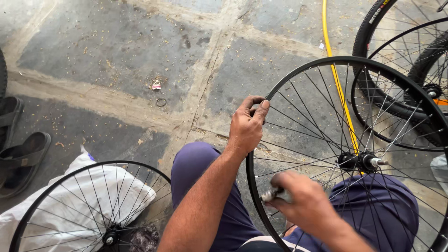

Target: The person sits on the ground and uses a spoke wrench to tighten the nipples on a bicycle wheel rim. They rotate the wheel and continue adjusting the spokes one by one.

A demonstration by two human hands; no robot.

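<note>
Stone floor [116, 51]: grey slabs with pale joints, scattered with dry litter. It carries everything noted below.

Spoked wheel [410, 88]: black bare rim with hub and axle at centre, standing upright across the person's lap, which is clothed in purple. It occupies the right half of the view, its upper arc reaching toward the far right of the floor.

Second wheels: a tyred wheel [368, 32] lies at the far right corner, partly behind the held rim. Another bare spoked wheel [70, 186] sits at the near left edge, over a white sack [74, 168].

Yellow hose [326, 42]: runs from the far edge down behind the held wheel's spokes.

Sandals [21, 158]: dark pair at the left edge.

Left hand [246, 128]: fingers and thumb closed around the rim of the held wheel at its left side, clamping it.

Right hand [303, 198]: blurred, curled around a small metallic tool [270, 194] just beside the rim's lower left arc, among the spokes.

Small items: a metal ring [161, 101] and a scrap beside it lie mid-floor, well apart from the hands.
</note>
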